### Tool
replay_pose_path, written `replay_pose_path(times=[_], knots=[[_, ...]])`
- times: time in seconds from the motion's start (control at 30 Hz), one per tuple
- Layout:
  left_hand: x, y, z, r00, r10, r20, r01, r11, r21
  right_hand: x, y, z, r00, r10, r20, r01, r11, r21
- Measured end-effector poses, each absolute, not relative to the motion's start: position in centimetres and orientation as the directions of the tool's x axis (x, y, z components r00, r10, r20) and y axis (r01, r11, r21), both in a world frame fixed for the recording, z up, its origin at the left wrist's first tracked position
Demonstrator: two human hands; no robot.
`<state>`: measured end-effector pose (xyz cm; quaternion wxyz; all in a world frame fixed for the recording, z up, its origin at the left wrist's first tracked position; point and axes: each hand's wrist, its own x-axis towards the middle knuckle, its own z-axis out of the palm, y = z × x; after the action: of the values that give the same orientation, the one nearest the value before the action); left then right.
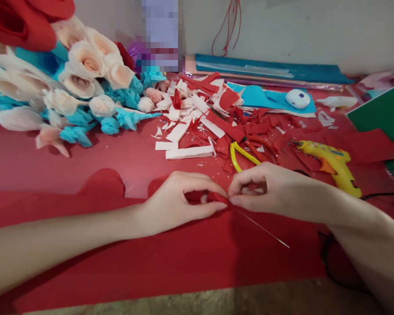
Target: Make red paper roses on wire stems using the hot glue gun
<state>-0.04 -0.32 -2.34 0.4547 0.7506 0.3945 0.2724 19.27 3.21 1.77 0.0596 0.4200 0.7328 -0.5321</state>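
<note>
My left hand is closed, thumb and fingers pinching a small rolled piece of red crepe paper. My right hand meets it fingertip to fingertip, pinching the paper's right end. A thin straight wire slants down and to the right from just below the right fingertips; its upper end is hidden there. Beneath both hands lies a wide sheet of red paper. Beyond the right hand are yellow-handled pliers and red-handled scissors or pliers, partly covered.
Paper flowers in cream, blue and red crowd the left back. Red and white scraps are heaped at the centre. A yellow glue gun lies at right, before a green board. A white device rests on blue paper.
</note>
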Motion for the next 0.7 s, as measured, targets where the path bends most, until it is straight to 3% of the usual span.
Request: replay_pose_path(times=[0.37, 0.7], knots=[[-0.1, -0.4, -2.3, 0.540, 0.839, 0.059, 0.349, -0.288, 0.892, 19.1, 3.1, 1.8, -0.630, 0.557, -0.541, 0.682, 0.063, -0.729], [-0.2, -0.3, -2.3, 0.487, 0.860, 0.154, 0.293, -0.327, 0.899, 19.2, 3.5, 2.9, -0.615, 0.573, -0.542, 0.668, 0.013, -0.744]])
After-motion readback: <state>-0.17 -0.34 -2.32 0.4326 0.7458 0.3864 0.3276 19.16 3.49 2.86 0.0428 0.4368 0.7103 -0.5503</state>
